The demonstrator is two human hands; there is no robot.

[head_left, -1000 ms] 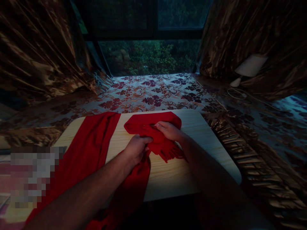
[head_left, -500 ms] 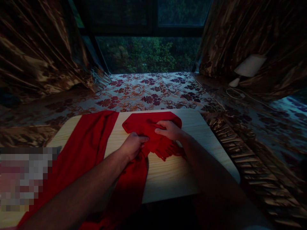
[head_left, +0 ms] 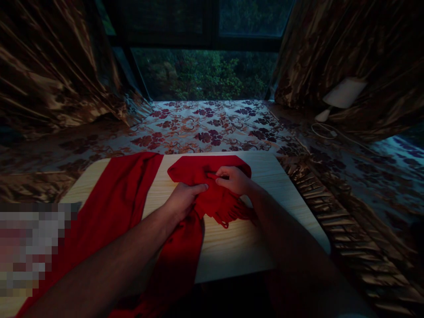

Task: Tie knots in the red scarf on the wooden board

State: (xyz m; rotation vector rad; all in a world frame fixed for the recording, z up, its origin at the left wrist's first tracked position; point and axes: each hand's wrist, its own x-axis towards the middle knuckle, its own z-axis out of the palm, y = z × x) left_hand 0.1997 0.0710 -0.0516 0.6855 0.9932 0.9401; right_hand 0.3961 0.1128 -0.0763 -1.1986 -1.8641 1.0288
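Holding the red scarf [head_left: 192, 168] on the desk [head_left: 251, 247], both hands are working close together near the far edge. The left hand [head_left: 195, 194] is clamping onto the cloth, with its thumb pressing on top. The right hand [head_left: 217, 176] is pinching a small ridge just beside it. Compared with half a second ago, the right fingers are curling in more, and the left thumb is lying a bit higher. That seems to mean that the cloth is getting tidied bit by bit and is needing both hands. The fringe [head_left: 227, 216] is lying on the desk, pointing toward the person. A long red strip [head_left: 129, 190] is running down the desk's left side. No brand, label or writing is showing; a blocky patch [head_left: 26, 247] at the left is hiding whatever is there.
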